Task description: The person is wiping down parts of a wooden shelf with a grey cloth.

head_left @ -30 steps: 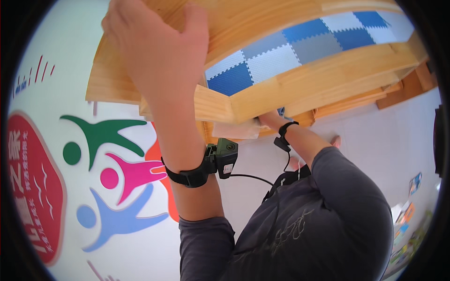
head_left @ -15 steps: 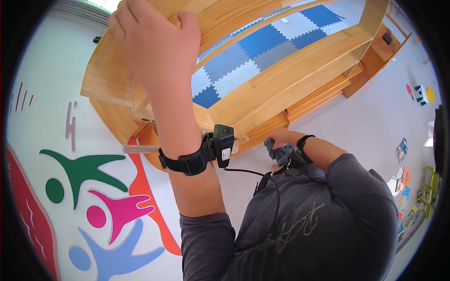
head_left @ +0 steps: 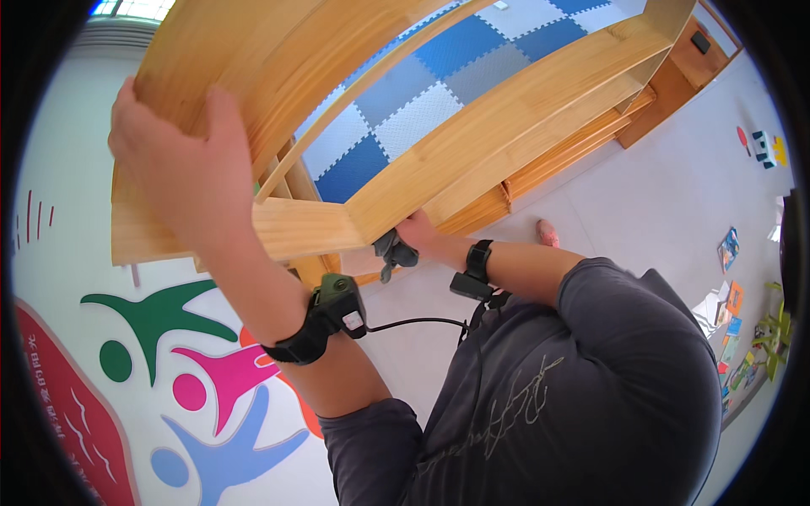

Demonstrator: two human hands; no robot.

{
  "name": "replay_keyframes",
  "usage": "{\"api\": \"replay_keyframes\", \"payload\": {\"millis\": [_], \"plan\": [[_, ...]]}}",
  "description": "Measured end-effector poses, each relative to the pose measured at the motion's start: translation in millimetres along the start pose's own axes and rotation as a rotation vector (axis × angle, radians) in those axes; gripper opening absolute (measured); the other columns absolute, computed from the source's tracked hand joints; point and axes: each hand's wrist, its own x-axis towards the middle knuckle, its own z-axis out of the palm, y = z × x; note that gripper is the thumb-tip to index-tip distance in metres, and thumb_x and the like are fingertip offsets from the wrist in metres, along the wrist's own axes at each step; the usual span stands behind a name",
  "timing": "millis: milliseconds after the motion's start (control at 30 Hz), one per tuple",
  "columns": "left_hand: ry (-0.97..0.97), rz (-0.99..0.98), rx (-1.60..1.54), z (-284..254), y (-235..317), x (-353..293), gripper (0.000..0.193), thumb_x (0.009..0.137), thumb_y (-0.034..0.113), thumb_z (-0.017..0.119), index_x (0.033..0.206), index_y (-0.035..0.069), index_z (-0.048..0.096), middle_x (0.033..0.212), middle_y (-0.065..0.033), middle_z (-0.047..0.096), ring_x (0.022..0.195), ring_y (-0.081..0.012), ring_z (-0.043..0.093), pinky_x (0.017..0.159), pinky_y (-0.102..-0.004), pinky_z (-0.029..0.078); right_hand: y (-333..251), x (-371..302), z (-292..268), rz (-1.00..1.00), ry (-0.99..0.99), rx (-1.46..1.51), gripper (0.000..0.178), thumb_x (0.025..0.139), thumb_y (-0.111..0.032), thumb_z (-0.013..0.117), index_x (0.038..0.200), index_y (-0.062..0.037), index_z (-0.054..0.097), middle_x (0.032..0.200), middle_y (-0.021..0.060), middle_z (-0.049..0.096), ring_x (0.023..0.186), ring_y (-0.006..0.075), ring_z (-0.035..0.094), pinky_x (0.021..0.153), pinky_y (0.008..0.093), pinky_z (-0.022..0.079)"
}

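Observation:
A light wooden shelf unit fills the upper part of the head view, its near end tilted toward me. My left hand grips the outer edge of its near-end panel at the upper left, with the thumb on the board and the fingertips partly hidden. Lower down, my right hand presses a crumpled dark grey cloth against the underside of the shelf's near corner. Its fingers are closed on the cloth and partly hidden by the board.
Blue, grey and white foam mats show through the shelf's opening. Colourful wall figures are at the left. Books and papers lie on the floor at the right, near toys and a green plant.
My right hand has moved up and left with the grey cloth, from near my body to the shelf's corner. My left hand and the shelf's near end sit further left and lower in view.

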Motion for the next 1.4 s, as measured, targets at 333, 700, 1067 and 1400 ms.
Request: {"api": "replay_keyframes", "payload": {"millis": [333,700,1067,1400], "plan": [[-0.053,-0.105,-0.155,-0.1,5.7,2.8,0.070,0.088,0.030,0.073,0.142,-0.004,0.043,0.142,-0.0211,0.049,0.129,-0.0321,0.050,0.108,-0.0372,0.041,53.2,41.6,-52.8,-0.247,-0.385,-1.001,0.027,0.086,-0.015,0.060,0.108,-0.0040,0.071,0.105,0.0209,0.071,0.098,0.0392,0.067,0.085,0.0457,0.053],[-0.097,-0.036,-0.052,-9.0,-21.6,-4.4,0.071,0.089,0.032,0.073,0.143,-0.002,0.042,0.143,-0.0194,0.048,0.127,-0.0305,0.051,0.103,-0.0359,0.046,-5.9,-47.3,1.7,-0.284,-0.295,-0.054,0.047,0.078,-0.012,0.072,0.123,-0.0066,0.062,0.115,0.0181,0.066,0.107,0.0340,0.064,0.095,0.0410,0.050],[-0.136,-0.151,-0.065,-2.2,11.1,6.3,0.077,0.088,0.044,0.069,0.148,0.006,0.040,0.145,-0.0138,0.047,0.127,-0.0313,0.052,0.103,-0.0388,0.049,83.0,31.9,-55.9,-0.083,-0.224,-0.323,0.013,0.087,-0.022,0.067,0.094,-0.0114,0.070,0.100,0.0141,0.071,0.093,0.0333,0.068,0.081,0.0432,0.054],[-0.134,-0.164,-0.033,-6.9,-12.7,10.4,0.067,0.092,0.034,0.060,0.149,0.008,0.037,0.147,-0.0156,0.044,0.129,-0.0330,0.050,0.102,-0.0414,0.050,31.8,-24.9,-24.7,0.381,-0.351,1.282,0.028,0.090,-0.016,0.076,0.113,-0.0119,0.061,0.100,0.0026,0.068,0.088,0.0150,0.065,0.075,0.0340,0.055]]}}
